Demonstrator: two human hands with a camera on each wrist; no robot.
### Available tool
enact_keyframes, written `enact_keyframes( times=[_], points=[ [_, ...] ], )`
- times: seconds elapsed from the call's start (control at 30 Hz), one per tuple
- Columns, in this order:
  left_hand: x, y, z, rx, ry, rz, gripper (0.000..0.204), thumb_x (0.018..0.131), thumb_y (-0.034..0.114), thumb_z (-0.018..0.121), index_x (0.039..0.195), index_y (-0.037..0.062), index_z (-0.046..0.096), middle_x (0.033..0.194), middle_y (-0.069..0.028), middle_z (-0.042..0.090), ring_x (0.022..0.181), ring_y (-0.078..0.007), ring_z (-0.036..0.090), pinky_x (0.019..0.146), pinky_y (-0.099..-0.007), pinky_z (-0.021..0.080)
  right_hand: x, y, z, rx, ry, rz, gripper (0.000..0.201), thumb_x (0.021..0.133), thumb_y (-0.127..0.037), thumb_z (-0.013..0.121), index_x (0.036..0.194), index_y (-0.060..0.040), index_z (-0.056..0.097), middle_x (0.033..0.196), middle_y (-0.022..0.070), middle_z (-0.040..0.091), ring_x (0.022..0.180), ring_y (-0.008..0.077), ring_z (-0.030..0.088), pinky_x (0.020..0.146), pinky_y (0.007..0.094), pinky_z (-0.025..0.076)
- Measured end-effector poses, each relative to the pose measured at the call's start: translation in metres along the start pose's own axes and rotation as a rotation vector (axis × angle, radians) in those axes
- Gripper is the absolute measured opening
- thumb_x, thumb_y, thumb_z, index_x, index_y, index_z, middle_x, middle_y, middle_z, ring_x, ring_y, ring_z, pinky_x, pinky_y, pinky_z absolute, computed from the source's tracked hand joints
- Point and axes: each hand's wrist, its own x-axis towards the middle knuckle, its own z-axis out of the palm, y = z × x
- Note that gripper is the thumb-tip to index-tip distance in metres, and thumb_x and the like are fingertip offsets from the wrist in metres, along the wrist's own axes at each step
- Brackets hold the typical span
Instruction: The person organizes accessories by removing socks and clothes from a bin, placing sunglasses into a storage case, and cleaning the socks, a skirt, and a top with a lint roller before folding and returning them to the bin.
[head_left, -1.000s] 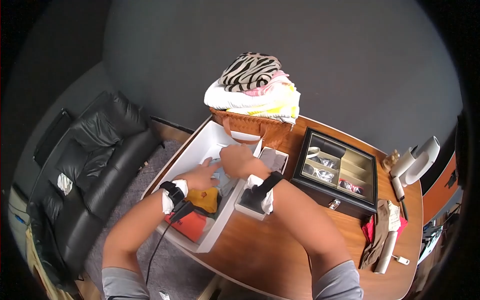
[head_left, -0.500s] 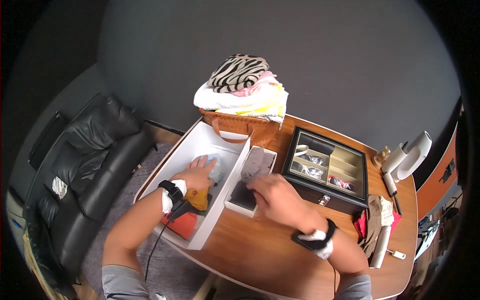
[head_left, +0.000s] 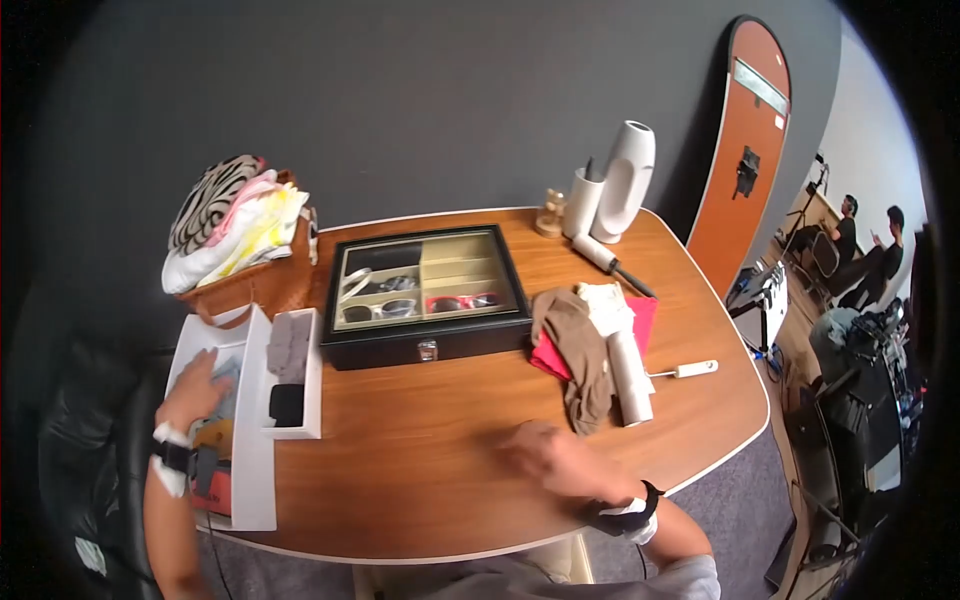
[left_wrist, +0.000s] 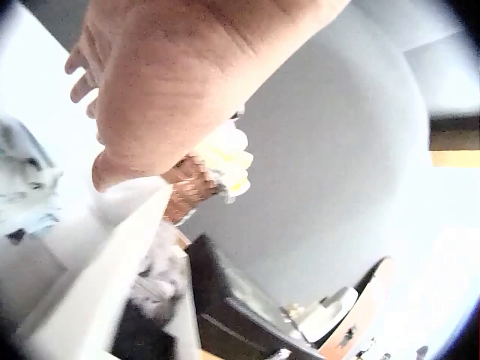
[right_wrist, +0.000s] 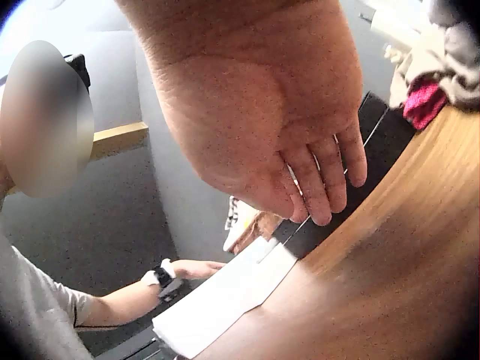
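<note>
My left hand (head_left: 193, 392) rests inside the long white box (head_left: 254, 470) at the left of the table, over folded pale blue cloth (head_left: 229, 378). Nearer me in that box lie a mustard cloth (head_left: 214, 436) and a red item (head_left: 216, 492). Above the bare wood in front of me is my right hand (head_left: 560, 460), blurred in the head view. The right wrist view shows its fingers (right_wrist: 319, 187) fairly straight, holding nothing. Nearest to it are a brown garment (head_left: 578, 345) and a white lint roller (head_left: 630, 380).
A narrow white box (head_left: 312, 400) with grey and black folded items adjoins the long one. Behind stands a woven basket (head_left: 265, 290) piled with cloths. A black glasses case (head_left: 430, 345) sits mid-table. White appliances (head_left: 628, 180) stand at the back right. Two people sit far right.
My right hand has left the white box and swung right over the table. My left hand stays in the box. The head view has turned right, showing a red-brown board and people.
</note>
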Motion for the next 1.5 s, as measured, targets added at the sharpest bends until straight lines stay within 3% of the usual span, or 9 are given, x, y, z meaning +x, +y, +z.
enact_keyframes(
  times=[0.17, 0.4, 0.6, 0.8, 0.93, 1.07, 1.13, 1.3, 1.5],
  points=[
    [-0.095, 0.124, -0.049, -0.401, 0.086, 0.235, 0.060, 0.096, 0.020, 0.066, 0.150, 0.0002, 0.048, 0.151, -0.0242, 0.052, 0.143, -0.0377, 0.048, 0.120, -0.0396, 0.035, -0.037, 0.030, -0.038, -0.114, 0.144, 0.106, 0.027, 0.085, 0.000, 0.064, 0.112, 0.0011, 0.066, 0.103, 0.0217, 0.066, 0.106, 0.0416, 0.063, 0.092, 0.0461, 0.052],
    [-0.172, 0.235, 0.059, -0.800, -0.479, 0.393, 0.059, 0.100, 0.021, 0.068, 0.152, 0.0060, 0.047, 0.142, -0.0121, 0.064, 0.134, -0.0277, 0.058, 0.112, -0.0386, 0.045, -0.022, 0.049, -0.051, -0.445, 0.393, 0.358, 0.031, 0.087, -0.008, 0.069, 0.113, 0.0005, 0.055, 0.111, 0.0234, 0.062, 0.093, 0.0433, 0.068, 0.078, 0.0468, 0.058],
    [-0.179, 0.268, 0.116, -0.953, -0.406, 0.481, 0.057, 0.101, 0.018, 0.067, 0.152, 0.0058, 0.046, 0.138, -0.0098, 0.067, 0.127, -0.0237, 0.062, 0.103, -0.0352, 0.050, 0.005, 0.110, -0.041, -0.678, 0.324, 0.469, 0.030, 0.085, -0.005, 0.068, 0.109, 0.0022, 0.052, 0.100, 0.0248, 0.062, 0.088, 0.0432, 0.069, 0.074, 0.0469, 0.059],
    [-0.168, 0.257, 0.121, -1.111, -0.503, 0.395, 0.052, 0.104, 0.016, 0.061, 0.152, 0.0018, 0.045, 0.140, -0.0158, 0.063, 0.125, -0.0251, 0.064, 0.107, -0.0378, 0.050, 0.007, 0.012, -0.060, -0.515, 0.638, 0.203, 0.024, 0.080, -0.002, 0.067, 0.101, -0.0010, 0.055, 0.098, 0.0223, 0.061, 0.087, 0.0417, 0.064, 0.073, 0.0487, 0.054],
    [-0.162, 0.273, 0.135, -1.663, -0.584, 0.218, 0.050, 0.112, 0.029, 0.047, 0.153, 0.0003, 0.043, 0.144, -0.0188, 0.059, 0.129, -0.0234, 0.061, 0.109, -0.0404, 0.048, -0.007, -0.037, -0.013, -0.305, 0.327, -0.280, 0.029, 0.080, -0.004, 0.066, 0.108, -0.0001, 0.059, 0.095, 0.0175, 0.058, 0.092, 0.0360, 0.060, 0.081, 0.0459, 0.051],
    [-0.161, 0.286, 0.154, -1.983, -0.660, -0.068, 0.049, 0.110, 0.026, 0.048, 0.152, 0.0006, 0.043, 0.147, -0.0133, 0.056, 0.134, -0.0234, 0.056, 0.113, -0.0400, 0.044, -0.019, -0.051, 0.036, 0.029, 0.016, -0.348, 0.040, 0.079, -0.005, 0.068, 0.118, 0.0005, 0.060, 0.102, 0.0168, 0.060, 0.096, 0.0351, 0.061, 0.084, 0.0435, 0.051],
    [-0.167, 0.279, 0.148, -1.827, -0.579, -0.165, 0.050, 0.103, 0.008, 0.058, 0.150, -0.0019, 0.045, 0.146, -0.0116, 0.057, 0.131, -0.0225, 0.058, 0.110, -0.0377, 0.046, -0.027, -0.038, 0.048, 0.033, -0.021, -0.271, 0.048, 0.079, -0.004, 0.068, 0.126, 0.0003, 0.059, 0.108, 0.0170, 0.061, 0.100, 0.0350, 0.061, 0.085, 0.0433, 0.052],
    [-0.169, 0.249, 0.151, -1.316, -0.204, 0.008, 0.063, 0.093, 0.014, 0.074, 0.147, -0.0032, 0.046, 0.140, -0.0184, 0.059, 0.128, -0.0255, 0.058, 0.110, -0.0395, 0.044, -0.021, -0.007, 0.030, -0.195, 0.076, 0.123, 0.068, 0.078, -0.001, 0.069, 0.143, -0.0019, 0.052, 0.124, 0.0191, 0.060, 0.106, 0.0361, 0.062, 0.089, 0.0449, 0.053],
    [-0.169, 0.264, 0.108, -0.491, 0.312, 0.209, 0.061, 0.081, 0.005, 0.079, 0.136, 0.0041, 0.054, 0.140, -0.0213, 0.048, 0.130, -0.0393, 0.048, 0.110, -0.0470, 0.041, 0.021, 0.010, 0.035, -0.521, 0.070, -0.045, 0.056, 0.082, -0.003, 0.064, 0.138, -0.0021, 0.057, 0.118, 0.0173, 0.061, 0.104, 0.0367, 0.063, 0.085, 0.0437, 0.058]
  ],
)
